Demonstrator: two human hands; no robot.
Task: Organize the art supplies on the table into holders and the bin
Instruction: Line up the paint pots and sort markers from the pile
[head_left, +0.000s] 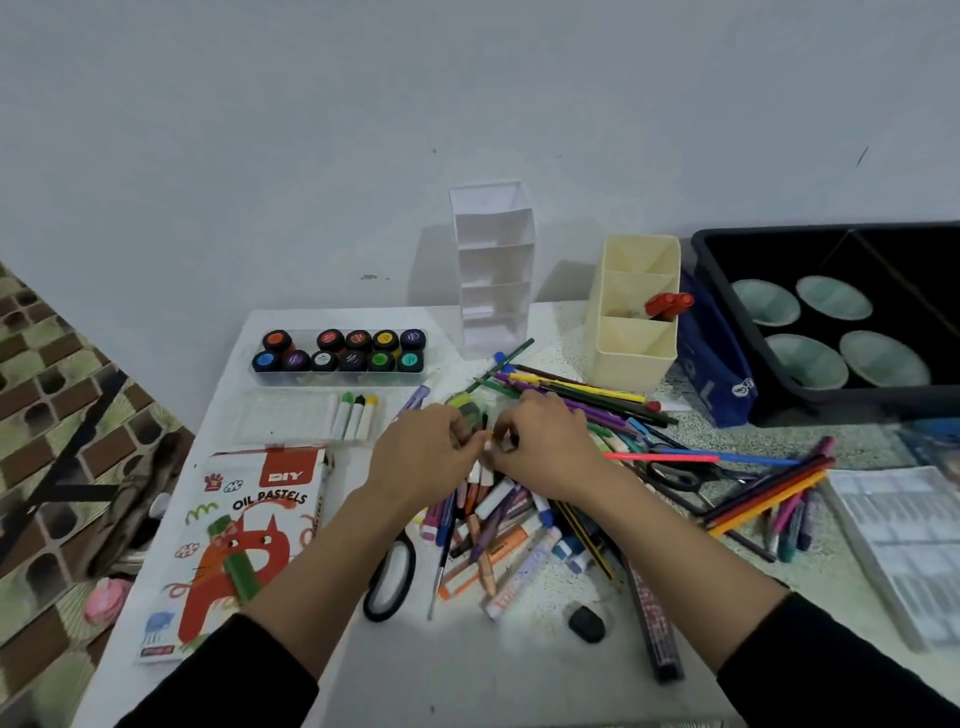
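In front of the cream holder (631, 332), above the heap of oil pastels (498, 540) on the bench (467, 670), left hand (421, 452) and right hand (540, 447) meet, each grip curled tight, pinching white-wrapped sticks (480, 470), apparently bundling them for one carry.

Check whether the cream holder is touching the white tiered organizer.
Apart. The head view shows a strip of bare table between the cream holder and the white tiered organizer.
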